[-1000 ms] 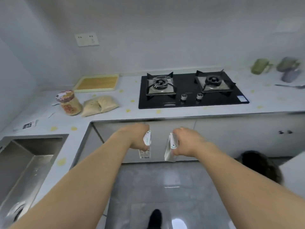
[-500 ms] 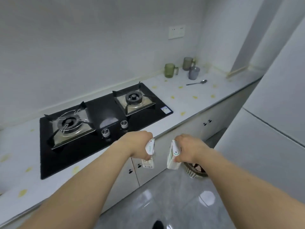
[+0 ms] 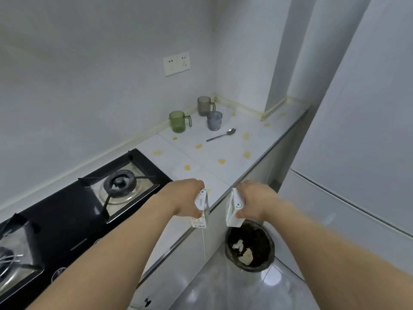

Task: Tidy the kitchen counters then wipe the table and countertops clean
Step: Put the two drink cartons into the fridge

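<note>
My left hand (image 3: 182,198) grips a small white drink carton (image 3: 201,211) with a thin straw hanging down from it. My right hand (image 3: 254,201) grips a second white carton (image 3: 233,209). Both cartons hang side by side over the front edge of the white countertop (image 3: 214,153), which is dotted with yellow spots. The right carton is just above a dark round waste basket (image 3: 250,247) on the floor that holds some scraps.
A black gas hob (image 3: 73,211) fills the counter's left part. At the far corner stand a green mug (image 3: 177,121), a grey mug (image 3: 204,106) and a bluish cup (image 3: 214,120), with a spoon (image 3: 221,135) nearby. A large white appliance (image 3: 357,153) stands at right.
The view has swung right along the counter, from the sink and hob to the far corner. Both hands kept their cartons and now hang near the waste basket.
</note>
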Motion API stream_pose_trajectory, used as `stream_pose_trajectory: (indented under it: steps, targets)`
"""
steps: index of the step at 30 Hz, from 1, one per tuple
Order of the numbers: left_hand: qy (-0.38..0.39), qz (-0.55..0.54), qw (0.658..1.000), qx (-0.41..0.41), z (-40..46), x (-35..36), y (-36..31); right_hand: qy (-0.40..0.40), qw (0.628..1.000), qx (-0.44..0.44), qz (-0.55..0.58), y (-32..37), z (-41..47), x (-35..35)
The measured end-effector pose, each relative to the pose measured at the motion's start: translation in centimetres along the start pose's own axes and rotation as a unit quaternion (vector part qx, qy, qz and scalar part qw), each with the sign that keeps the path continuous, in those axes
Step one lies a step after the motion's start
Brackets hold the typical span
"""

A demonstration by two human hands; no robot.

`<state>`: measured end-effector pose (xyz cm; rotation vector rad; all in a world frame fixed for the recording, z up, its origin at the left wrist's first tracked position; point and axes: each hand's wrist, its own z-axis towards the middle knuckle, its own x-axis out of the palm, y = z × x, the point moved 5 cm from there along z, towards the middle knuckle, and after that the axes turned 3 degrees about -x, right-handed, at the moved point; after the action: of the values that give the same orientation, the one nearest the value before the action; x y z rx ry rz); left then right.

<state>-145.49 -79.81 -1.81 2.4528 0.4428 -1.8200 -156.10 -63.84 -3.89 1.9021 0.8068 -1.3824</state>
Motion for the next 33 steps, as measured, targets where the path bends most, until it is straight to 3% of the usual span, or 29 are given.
stream_pose_trajectory:
  steps: [12, 20, 33]
  targets:
    - [-0.029, -0.025, 0.999, -0.028, 20.0, -8.1, 3.0, -0.038, 0.999, 0.004, -0.009, -12.5, 17.6, -7.1]
    - [0.012, 0.019, 0.999, -0.037, 32.8, -6.2, 6.9, -0.043, 0.998, -0.001, -0.037, -15.7, 30.3, -5.5]
    - [0.089, 0.023, 0.995, -0.049, 37.6, -2.0, 9.1, 0.02, 0.999, -0.024, 0.028, -16.2, 35.4, -1.0]
